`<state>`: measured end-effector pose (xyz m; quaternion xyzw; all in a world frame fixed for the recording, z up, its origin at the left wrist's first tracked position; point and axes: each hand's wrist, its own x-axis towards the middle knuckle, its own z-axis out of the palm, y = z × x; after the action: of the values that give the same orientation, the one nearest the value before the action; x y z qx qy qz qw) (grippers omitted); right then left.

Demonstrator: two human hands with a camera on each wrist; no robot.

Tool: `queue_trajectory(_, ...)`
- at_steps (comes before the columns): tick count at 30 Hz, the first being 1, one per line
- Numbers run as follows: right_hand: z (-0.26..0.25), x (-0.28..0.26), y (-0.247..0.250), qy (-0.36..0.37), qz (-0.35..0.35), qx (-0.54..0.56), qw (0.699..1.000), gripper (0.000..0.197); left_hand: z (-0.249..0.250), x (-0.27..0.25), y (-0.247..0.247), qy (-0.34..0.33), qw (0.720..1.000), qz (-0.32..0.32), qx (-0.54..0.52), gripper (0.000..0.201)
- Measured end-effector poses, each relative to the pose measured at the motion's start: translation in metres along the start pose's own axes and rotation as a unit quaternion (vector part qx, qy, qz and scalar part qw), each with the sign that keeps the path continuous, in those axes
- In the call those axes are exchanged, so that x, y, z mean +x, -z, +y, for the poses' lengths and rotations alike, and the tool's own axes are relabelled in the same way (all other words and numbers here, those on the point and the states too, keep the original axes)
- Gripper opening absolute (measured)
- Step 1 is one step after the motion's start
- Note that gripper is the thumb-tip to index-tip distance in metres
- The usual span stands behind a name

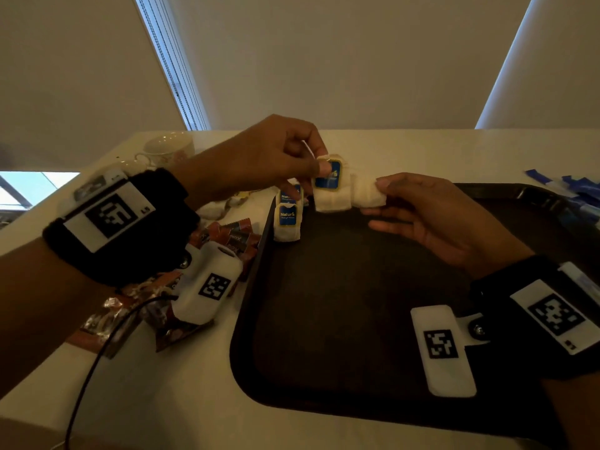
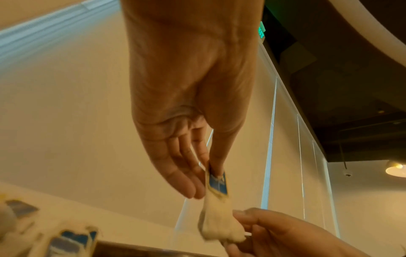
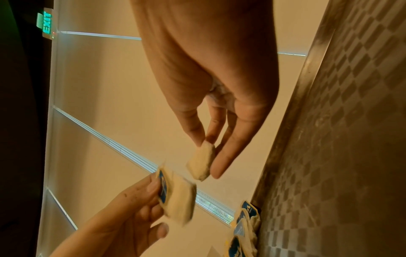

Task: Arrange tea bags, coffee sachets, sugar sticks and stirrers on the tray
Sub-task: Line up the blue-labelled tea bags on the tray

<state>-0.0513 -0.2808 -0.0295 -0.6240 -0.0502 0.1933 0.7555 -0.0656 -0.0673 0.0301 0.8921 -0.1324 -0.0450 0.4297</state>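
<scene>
From the head view, the left hand [image 1: 276,157] pinched a tea bag [image 1: 329,190] by its blue label, above the far left corner of the dark tray [image 1: 341,319]. The right hand [image 1: 431,212] pinched a second tea bag [image 1: 370,194] between thumb and fingers, touching the first one. Two more tea bags [image 1: 287,219] stood in the tray against its left rim. On the white table [image 1: 162,384], left of the tray, lay brown coffee sachets [image 1: 233,235]; a teacup [image 1: 167,149] stood further back, and blue sachets [image 1: 574,190] lay beyond the tray's right rim.

From the left wrist, thumb and finger were closed on the label [image 2: 217,184], and the bag [image 2: 217,224] hung down to the right hand's fingers [image 2: 252,215].

From the right wrist, thumb and forefinger held the plain bag [image 3: 201,163], the other fingers straight. The left hand [image 3: 131,208] clamped the labelled bag [image 3: 178,196]. Some labelled bags [image 3: 243,224] leaned against the tray [image 3: 329,156].
</scene>
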Motion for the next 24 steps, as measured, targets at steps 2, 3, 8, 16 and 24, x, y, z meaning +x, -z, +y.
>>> queue_trajectory(2,0.0,0.0,0.001,-0.005,0.002,0.006,1.0,0.01,-0.004,-0.005,0.006,0.037,0.998,-0.035,0.025,0.009)
queue_trajectory(3,0.0,0.0,0.001,-0.007,0.003,0.007,1.0,0.01,-0.007,-0.008,0.008,0.057,0.996,-0.06,0.036,0.012)
queue_trajectory(8,0.0,0.0,-0.002,-0.021,0.002,0.014,1.0,0.013,-0.028,-0.018,0.009,0.119,0.98,-0.15,0.052,0.006)
queue_trajectory(16,-0.002,0.0,-0.001,-0.041,0.012,0.021,0.999,0.015,-0.062,-0.003,-0.003,0.155,0.968,-0.09,0.174,0.008)
queue_trajectory(24,-0.001,0.002,0.001,-0.038,0.004,-0.029,0.999,0.027,-0.074,0.004,-0.006,0.144,0.957,-0.035,0.249,0.02)
